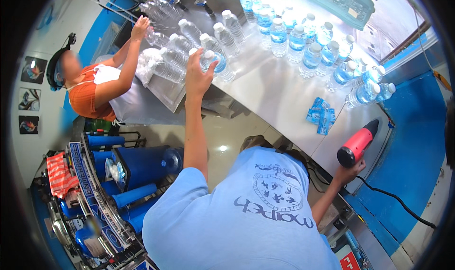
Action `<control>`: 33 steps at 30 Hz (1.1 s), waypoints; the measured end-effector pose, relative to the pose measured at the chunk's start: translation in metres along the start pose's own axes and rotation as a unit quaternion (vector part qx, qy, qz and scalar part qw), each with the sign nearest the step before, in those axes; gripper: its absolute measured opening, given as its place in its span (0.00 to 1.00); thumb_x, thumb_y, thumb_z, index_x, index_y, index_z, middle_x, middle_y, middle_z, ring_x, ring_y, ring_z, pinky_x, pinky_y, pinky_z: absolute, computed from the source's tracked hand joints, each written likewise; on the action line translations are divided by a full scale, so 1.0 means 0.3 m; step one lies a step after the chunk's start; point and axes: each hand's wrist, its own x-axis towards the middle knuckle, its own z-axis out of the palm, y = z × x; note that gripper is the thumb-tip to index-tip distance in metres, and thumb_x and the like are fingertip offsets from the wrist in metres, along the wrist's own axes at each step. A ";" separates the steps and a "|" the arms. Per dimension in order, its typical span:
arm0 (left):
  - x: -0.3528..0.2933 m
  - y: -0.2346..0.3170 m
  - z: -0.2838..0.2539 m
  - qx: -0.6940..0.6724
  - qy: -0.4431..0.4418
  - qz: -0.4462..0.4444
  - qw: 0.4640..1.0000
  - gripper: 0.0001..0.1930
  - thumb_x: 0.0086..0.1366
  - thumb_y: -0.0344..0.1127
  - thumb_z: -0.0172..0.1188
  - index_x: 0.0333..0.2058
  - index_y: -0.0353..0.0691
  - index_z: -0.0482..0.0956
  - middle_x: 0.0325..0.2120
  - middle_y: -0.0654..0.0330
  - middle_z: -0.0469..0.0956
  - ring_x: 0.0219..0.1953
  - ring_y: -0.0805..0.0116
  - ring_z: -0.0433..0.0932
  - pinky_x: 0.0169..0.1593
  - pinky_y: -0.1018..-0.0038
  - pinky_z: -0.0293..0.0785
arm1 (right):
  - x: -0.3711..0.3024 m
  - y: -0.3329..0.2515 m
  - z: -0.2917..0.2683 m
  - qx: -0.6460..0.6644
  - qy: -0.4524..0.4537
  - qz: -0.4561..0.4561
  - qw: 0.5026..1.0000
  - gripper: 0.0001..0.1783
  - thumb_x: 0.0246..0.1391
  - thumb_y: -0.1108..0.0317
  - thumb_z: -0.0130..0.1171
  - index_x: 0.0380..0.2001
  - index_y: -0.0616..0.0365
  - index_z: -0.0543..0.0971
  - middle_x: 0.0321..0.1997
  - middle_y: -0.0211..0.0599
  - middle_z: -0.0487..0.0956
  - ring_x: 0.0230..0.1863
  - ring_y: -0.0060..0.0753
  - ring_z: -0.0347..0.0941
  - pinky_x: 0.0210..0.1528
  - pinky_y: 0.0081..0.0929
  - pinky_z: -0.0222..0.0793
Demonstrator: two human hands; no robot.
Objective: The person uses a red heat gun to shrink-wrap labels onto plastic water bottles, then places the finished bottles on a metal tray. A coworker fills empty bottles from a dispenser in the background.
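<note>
My left hand (198, 78) reaches out over the counter, thumb and fingers spread beside a water bottle (222, 70) with a blue label and white cap. The bottle stands upright; I cannot tell whether the hand touches it. My right hand (350, 173) grips a red and black heat gun (355, 144) at the counter's right end, its dark nozzle pointing away and to the right. Several flat blue label sleeves (322, 116) lie loose on the counter between my hands. Beyond my left hand are several unlabelled clear bottles (190, 33).
Several labelled bottles (297, 45) stand along the counter's far right side. A co-worker in orange (90, 92) reaches over the metal sink at left. A black cord (395, 199) runs from the right. A teal case (339, 7) stands at the back; blue containers (142, 165) are at lower left.
</note>
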 end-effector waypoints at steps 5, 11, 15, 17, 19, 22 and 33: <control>0.018 -0.075 0.067 -0.078 -0.065 -0.093 0.991 0.22 0.65 0.34 0.70 0.56 0.35 0.77 0.50 0.47 0.83 0.57 0.57 0.82 0.58 0.65 0.75 | -0.108 0.024 -0.013 0.119 0.029 -0.039 0.992 0.24 0.49 0.70 0.71 0.51 0.64 0.78 0.50 0.50 0.76 0.50 0.53 0.78 0.51 0.48 0.74; 0.005 -0.003 0.082 -0.215 -0.117 0.046 0.969 0.16 0.66 0.29 0.68 0.52 0.42 0.80 0.42 0.47 0.86 0.50 0.55 0.86 0.49 0.66 0.78 | -0.268 -0.101 -0.073 0.126 -0.024 -0.061 0.990 0.15 0.59 0.65 0.67 0.44 0.63 0.79 0.39 0.40 0.79 0.41 0.37 0.77 0.47 0.36 0.73; -0.033 0.079 0.122 -0.377 -0.246 0.036 0.892 0.16 0.69 0.21 0.62 0.54 0.33 0.77 0.49 0.56 0.85 0.54 0.69 0.82 0.60 0.72 0.76 | -0.343 -0.262 -0.247 0.433 -0.230 0.219 0.844 0.14 0.65 0.61 0.63 0.45 0.60 0.79 0.33 0.30 0.78 0.32 0.24 0.75 0.39 0.25 0.71; -0.072 0.122 0.152 -0.410 -0.288 0.069 0.863 0.17 0.69 0.23 0.62 0.56 0.35 0.76 0.51 0.56 0.84 0.56 0.67 0.81 0.62 0.68 0.75 | -0.364 -0.331 -0.270 0.462 -0.258 0.210 0.822 0.14 0.65 0.60 0.63 0.45 0.60 0.79 0.33 0.28 0.78 0.30 0.21 0.74 0.36 0.22 0.70; -0.097 0.159 0.194 -0.409 -0.307 0.124 0.850 0.18 0.70 0.23 0.62 0.57 0.35 0.75 0.51 0.56 0.84 0.57 0.65 0.80 0.63 0.65 0.74 | -0.395 -0.377 -0.276 0.465 -0.279 0.192 0.818 0.14 0.65 0.60 0.63 0.44 0.60 0.79 0.33 0.29 0.78 0.28 0.20 0.74 0.34 0.22 0.70; -0.138 0.172 0.251 -0.424 -0.340 0.115 0.832 0.30 0.60 0.28 0.73 0.61 0.39 0.73 0.54 0.59 0.82 0.61 0.63 0.78 0.68 0.59 0.70 | -0.453 -0.409 -0.272 0.494 -0.281 0.229 0.790 0.13 0.65 0.61 0.63 0.43 0.60 0.78 0.32 0.29 0.77 0.28 0.20 0.73 0.33 0.22 0.70; -0.143 0.039 0.385 -0.418 -0.517 0.007 0.747 0.31 0.58 0.28 0.76 0.60 0.35 0.75 0.56 0.57 0.80 0.61 0.64 0.77 0.70 0.61 0.68 | -0.439 -0.408 -0.186 0.587 -0.309 0.226 0.714 0.09 0.63 0.67 0.63 0.42 0.60 0.77 0.35 0.33 0.78 0.25 0.21 0.74 0.29 0.23 0.71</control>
